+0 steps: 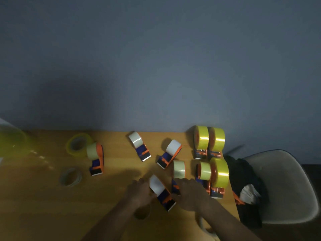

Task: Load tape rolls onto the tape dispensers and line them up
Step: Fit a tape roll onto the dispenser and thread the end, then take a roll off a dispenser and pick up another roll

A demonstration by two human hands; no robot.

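Both hands are flanking the dispenser (162,193): left hand (141,190) gripping its roll end, right hand (188,192) touching its side; long axis slanting near-right.

Your wooden tabletop (43,206) carries loaded tape dispensers (209,142) on the right and loose tape rolls (79,144) on the left.

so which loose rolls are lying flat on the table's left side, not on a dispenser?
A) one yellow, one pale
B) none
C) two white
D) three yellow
A: a yellow roll lies flat near the table's far edge and a pale roll lies nearer, neither on a dispenser.
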